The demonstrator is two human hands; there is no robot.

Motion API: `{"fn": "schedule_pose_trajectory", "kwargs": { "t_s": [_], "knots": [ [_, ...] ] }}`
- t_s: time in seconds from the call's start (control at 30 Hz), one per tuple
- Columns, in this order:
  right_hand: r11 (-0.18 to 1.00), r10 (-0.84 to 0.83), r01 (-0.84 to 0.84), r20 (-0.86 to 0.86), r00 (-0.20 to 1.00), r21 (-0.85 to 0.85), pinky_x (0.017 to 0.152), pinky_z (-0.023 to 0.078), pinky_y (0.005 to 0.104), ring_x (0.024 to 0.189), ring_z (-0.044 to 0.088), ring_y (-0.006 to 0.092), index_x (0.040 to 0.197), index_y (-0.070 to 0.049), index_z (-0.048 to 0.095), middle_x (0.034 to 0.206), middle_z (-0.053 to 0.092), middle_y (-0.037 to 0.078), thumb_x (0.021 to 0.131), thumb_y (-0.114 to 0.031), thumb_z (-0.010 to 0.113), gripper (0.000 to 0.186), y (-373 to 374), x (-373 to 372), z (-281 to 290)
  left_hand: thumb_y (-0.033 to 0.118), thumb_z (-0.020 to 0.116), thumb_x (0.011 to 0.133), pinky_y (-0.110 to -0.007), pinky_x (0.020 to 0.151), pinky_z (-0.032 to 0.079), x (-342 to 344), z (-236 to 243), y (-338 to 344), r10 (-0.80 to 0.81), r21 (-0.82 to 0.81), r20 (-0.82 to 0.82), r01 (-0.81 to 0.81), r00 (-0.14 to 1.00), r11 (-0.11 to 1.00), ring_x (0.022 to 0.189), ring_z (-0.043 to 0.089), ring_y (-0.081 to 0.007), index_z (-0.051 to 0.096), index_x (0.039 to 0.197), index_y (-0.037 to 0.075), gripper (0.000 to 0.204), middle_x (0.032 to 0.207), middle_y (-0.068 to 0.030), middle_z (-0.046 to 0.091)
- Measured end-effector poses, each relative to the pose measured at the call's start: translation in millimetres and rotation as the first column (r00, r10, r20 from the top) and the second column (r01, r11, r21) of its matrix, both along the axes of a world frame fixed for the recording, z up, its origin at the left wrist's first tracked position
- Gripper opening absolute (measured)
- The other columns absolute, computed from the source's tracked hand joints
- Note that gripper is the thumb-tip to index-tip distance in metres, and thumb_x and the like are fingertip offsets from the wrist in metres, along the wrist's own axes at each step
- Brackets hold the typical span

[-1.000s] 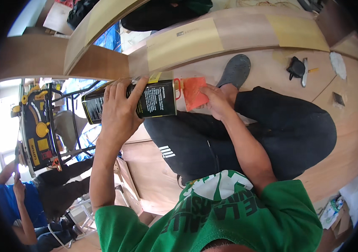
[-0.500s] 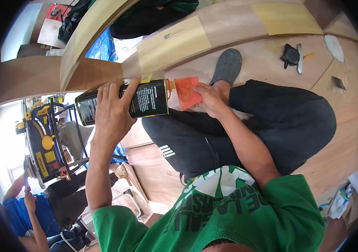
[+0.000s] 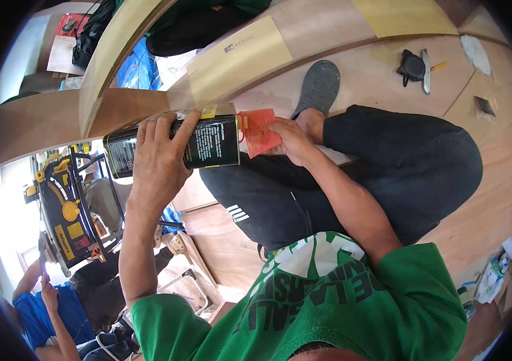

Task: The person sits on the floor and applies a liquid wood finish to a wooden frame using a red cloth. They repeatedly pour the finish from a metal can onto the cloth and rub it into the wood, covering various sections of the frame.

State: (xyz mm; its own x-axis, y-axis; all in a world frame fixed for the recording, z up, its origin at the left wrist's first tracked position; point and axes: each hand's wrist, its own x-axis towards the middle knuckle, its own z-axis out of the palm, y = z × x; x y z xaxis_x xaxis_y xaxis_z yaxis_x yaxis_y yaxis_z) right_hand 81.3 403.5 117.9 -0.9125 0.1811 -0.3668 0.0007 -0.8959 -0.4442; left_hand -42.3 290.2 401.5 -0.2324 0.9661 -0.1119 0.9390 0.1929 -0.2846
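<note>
first, how is the black can (image 3: 218, 144) held?
sideways: left hand (image 3: 162, 143), half-open, grips its body, evidently for steadiness; right hand (image 3: 292, 141) pinches a red sheet (image 3: 259, 133) at the can's right end, presumably to position it

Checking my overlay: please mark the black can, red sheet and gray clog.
Black can (image 3: 217, 143): head view, on its printed side.
Red sheet (image 3: 259, 133): head view, middle of face.
Gray clog (image 3: 319, 85): head view, on its upper.

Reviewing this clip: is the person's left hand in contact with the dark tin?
Touching. The head view shows the left hand laid across the side of the dark tin, covering part of it, with no gap visible.
</note>
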Motion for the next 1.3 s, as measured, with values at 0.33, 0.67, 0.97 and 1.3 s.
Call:
{"fn": "schedule_pose_trajectory", "kwargs": {
  "t_s": [0.33, 0.67, 0.97, 1.3],
  "knots": [
    [0.991, 0.061, -0.07, 0.084, 0.995, 0.112, 0.084, 0.061, 0.0418, 0.099, 0.07, 0.0219, 0.13, -0.003, 0.058, 0.116, 0.067, 0.011, 0.101, -0.026, 0.056, 0.038, 1.6, -0.1, -5.2, -0.001, 0.076, 0.067, -0.048, 0.102, 0.043, -0.7, -8.3, -0.8, -0.02, 0.032, 0.0, 0.02, 1.0, 0.999, 0.111, 0.055, -0.0364, 0.058, 0.14, 0.017, 0.077, 0.113, -0.0163, 0.057],
    [0.997, 0.032, -0.037, 0.065, 0.997, 0.069, 0.088, 0.058, 0.0422, 0.109, 0.068, 0.0252, 0.136, 0.001, 0.052, 0.125, 0.066, 0.015, 0.102, -0.02, 0.047, 0.04, -5.7, 3.5, 5.9, 0.008, 0.081, 0.067, -0.048, 0.106, 0.04, -8.8, -2.7, -18.7, -0.048, 0.071, 0.019, 0.047, 0.999, 0.996, 0.116, 0.053, -0.0367, 0.059, 0.137, 0.019, 0.075, 0.115, -0.015, 0.055],
    [0.999, -0.019, 0.017, 0.072, 0.997, 0.028, 0.081, 0.06, 0.0406, 0.103, 0.069, 0.0224, 0.13, -0.001, 0.058, 0.118, 0.068, 0.012, 0.103, -0.018, 0.051, 0.033, -3.3, -9.1, -27.4, -0.004, 0.071, 0.07, -0.05, 0.102, 0.041, -11.5, -3.7, -3.8, -0.053, 0.055, 0.022, 0.051, 0.998, 0.997, 0.109, 0.056, -0.0353, 0.06, 0.134, 0.014, 0.068, 0.108, -0.0161, 0.056],
    [0.997, 0.011, -0.016, 0.068, 0.998, 0.081, 0.078, 0.058, 0.0372, 0.098, 0.068, 0.02, 0.125, -0.005, 0.062, 0.11, 0.069, 0.01, 0.099, -0.026, 0.056, 0.034, -7.2, -0.7, -5.9, -0.001, 0.08, 0.064, -0.049, 0.107, 0.041, -4.2, -0.7, 6.3, -0.033, -0.015, -0.023, 0.033, 0.999, 0.999, 0.115, 0.056, -0.0361, 0.057, 0.14, 0.018, 0.082, 0.119, -0.0167, 0.058]
  ]
}}
